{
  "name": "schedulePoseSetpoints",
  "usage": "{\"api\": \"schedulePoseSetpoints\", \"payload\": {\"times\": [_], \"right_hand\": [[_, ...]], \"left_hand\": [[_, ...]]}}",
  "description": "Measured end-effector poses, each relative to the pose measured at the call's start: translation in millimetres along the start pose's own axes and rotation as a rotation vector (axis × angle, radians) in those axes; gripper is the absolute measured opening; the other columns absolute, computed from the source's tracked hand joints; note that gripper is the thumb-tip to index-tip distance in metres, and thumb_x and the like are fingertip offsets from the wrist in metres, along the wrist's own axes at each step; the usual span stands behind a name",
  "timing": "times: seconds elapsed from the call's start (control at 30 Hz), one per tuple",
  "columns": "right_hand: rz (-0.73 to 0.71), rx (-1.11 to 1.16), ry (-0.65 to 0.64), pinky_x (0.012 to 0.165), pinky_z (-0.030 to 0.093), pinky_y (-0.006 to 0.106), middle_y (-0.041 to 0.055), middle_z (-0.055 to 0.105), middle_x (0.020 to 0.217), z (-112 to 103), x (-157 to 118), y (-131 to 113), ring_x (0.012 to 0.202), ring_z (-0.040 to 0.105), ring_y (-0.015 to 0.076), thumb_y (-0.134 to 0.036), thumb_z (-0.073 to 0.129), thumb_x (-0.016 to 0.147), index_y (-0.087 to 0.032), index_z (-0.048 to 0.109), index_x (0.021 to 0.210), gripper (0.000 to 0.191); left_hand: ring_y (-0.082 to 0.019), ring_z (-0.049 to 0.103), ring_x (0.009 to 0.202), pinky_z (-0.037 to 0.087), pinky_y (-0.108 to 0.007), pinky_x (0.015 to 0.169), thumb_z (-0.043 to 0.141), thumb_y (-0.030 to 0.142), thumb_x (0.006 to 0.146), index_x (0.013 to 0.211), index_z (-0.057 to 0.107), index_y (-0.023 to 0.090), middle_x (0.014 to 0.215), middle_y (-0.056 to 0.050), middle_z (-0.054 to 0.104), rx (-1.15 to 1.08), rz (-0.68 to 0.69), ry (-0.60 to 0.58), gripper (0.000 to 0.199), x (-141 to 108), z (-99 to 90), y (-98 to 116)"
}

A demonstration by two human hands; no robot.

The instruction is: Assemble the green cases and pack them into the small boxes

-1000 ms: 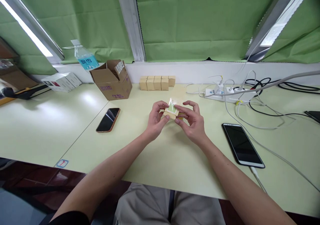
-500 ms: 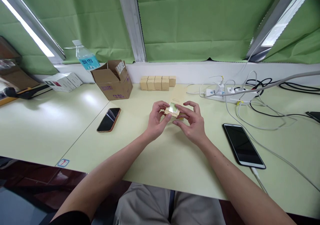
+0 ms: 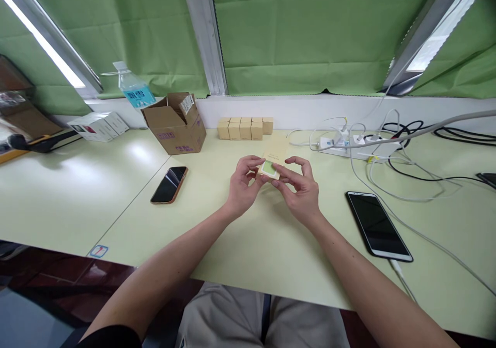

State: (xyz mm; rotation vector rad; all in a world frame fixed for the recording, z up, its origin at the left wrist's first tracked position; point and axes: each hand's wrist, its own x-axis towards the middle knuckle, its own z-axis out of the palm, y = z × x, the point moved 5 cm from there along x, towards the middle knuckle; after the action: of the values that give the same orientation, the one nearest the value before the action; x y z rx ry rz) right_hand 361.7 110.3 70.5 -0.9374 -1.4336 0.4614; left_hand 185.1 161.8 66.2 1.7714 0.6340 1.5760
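Over the middle of the pale table, my left hand (image 3: 245, 184) grips the left side of a small tan box (image 3: 269, 169) that shows a green and white face. Thumb and fingers of my right hand (image 3: 299, 187) close on the same box from the right. Just behind the box lies a pale yellow sheet or flap (image 3: 276, 149) with small print; whether it is joined to the box I cannot tell. Several small tan boxes (image 3: 245, 129) stand in a row farther back, near the wall.
An open brown carton (image 3: 176, 131) and a bottle (image 3: 135, 89) are at the back left, with a phone (image 3: 169, 185) in front. White boxes (image 3: 98, 126) stand farther left. On the right are a power strip (image 3: 356, 146), cables and a larger phone (image 3: 378, 225) on a cord.
The box in my hands has tilted slightly and its green face shows more fully. My right thumb has come up closer to the box's front edge.
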Motion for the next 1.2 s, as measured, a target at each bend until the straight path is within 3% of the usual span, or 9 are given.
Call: {"api": "schedulePoseSetpoints", "payload": {"times": [0.3,0.47,0.53,0.63,0.73,0.83,0.93,1.03,1.2], "right_hand": [[-0.046,-0.049,-0.013,0.096,0.075,0.048,0.0066,0.054,0.145,1.4,-1.5,-3.1,0.086,0.078,0.0141,-0.036,0.076,0.102,-0.04,0.082,0.133,0.032],[-0.144,-0.121,-0.034,0.1,0.072,0.053,0.0071,0.051,0.141,2.5,-0.9,-3.0,0.107,0.077,0.0214,-0.03,0.068,0.106,-0.043,0.082,0.131,0.032],[-0.159,-0.136,-0.065,0.103,0.07,0.056,0.0075,0.049,0.145,4.2,-2.0,-0.9,0.116,0.074,0.0246,-0.028,0.068,0.104,-0.044,0.081,0.133,0.035],[-0.141,-0.115,-0.129,0.108,0.068,0.057,0.009,0.047,0.15,7.7,-4.3,2.2,0.125,0.072,0.0287,-0.028,0.073,0.101,-0.042,0.077,0.14,0.042],[-0.121,-0.081,-0.169,0.113,0.064,0.058,0.0101,0.05,0.155,8.2,-4.0,0.7,0.135,0.07,0.0316,-0.029,0.073,0.1,-0.037,0.079,0.135,0.036],[-0.105,-0.098,-0.062,0.114,0.062,0.056,0.0108,0.061,0.148,-2.9,2.3,-2.1,0.136,0.068,0.0313,-0.029,0.071,0.099,-0.029,0.081,0.116,0.019],[0.022,-0.172,0.096,0.105,0.065,0.053,0.0089,0.073,0.126,-20.1,9.5,7.9,0.124,0.071,0.0285,-0.028,0.067,0.096,-0.026,0.073,0.104,0.01],[0.2,-0.343,0.094,0.101,0.063,0.053,0.008,0.074,0.125,-27.9,11.8,29.9,0.122,0.067,0.0301,-0.026,0.066,0.087,-0.028,0.066,0.115,0.028],[0.386,-0.528,-0.114,0.108,0.057,0.057,0.0132,0.066,0.15,-20.0,6.4,59.3,0.139,0.059,0.0364,-0.02,0.068,0.079,-0.028,0.05,0.149,0.073]], "left_hand": [[-0.016,0.063,0.102,0.062,-0.031,0.086,0.077,0.054,0.1,0.133,0.063,0.029,0.139,-0.01,0.059,0.05,-0.019,-0.013,0.043,-3.6,1.8,2.8],[-0.021,0.069,0.114,0.063,-0.037,0.094,0.08,0.056,0.097,0.158,0.042,0.035,0.151,-0.014,0.056,-0.011,-0.061,-0.122,0.075,-1.5,-0.5,-2.7],[-0.024,0.071,0.12,0.063,-0.039,0.097,0.075,0.057,0.1,0.163,0.037,0.036,0.153,-0.015,0.056,-0.032,-0.081,-0.164,0.077,0.7,-2.4,-9.6],[-0.025,0.071,0.123,0.063,-0.039,0.097,0.077,0.055,0.1,0.162,0.039,0.035,0.149,-0.015,0.059,-0.053,-0.128,-0.169,0.076,5.6,-8.5,-22.4],[-0.026,0.07,0.126,0.062,-0.039,0.097,0.088,0.049,0.09,0.158,0.045,0.031,0.143,-0.014,0.064,-0.094,-0.205,-0.209,0.083,12.1,-15.8,-31.8],[-0.028,0.068,0.128,0.057,-0.042,0.107,0.095,0.031,0.076,0.147,0.058,0.025,0.138,-0.013,0.068,-0.111,-0.328,-0.305,0.08,18.2,-24.8,-37.4],[-0.027,0.068,0.122,0.052,-0.043,0.113,0.093,0.016,0.06,0.13,0.067,0.02,0.127,-0.011,0.071,-0.048,-0.408,-0.337,0.074,23.9,-37.7,-41.6],[-0.026,0.067,0.12,0.051,-0.042,0.11,0.087,0.014,0.057,0.12,0.067,0.02,0.122,-0.008,0.07,-0.001,-0.404,-0.317,0.067,29.7,-49.3,-43.1],[-0.024,0.066,0.114,0.051,-0.038,0.102,0.088,0.02,0.06,0.116,0.064,0.021,0.122,-0.006,0.069,0.048,-0.402,-0.417,0.061,31.5,-51.4,-39.0]]}}
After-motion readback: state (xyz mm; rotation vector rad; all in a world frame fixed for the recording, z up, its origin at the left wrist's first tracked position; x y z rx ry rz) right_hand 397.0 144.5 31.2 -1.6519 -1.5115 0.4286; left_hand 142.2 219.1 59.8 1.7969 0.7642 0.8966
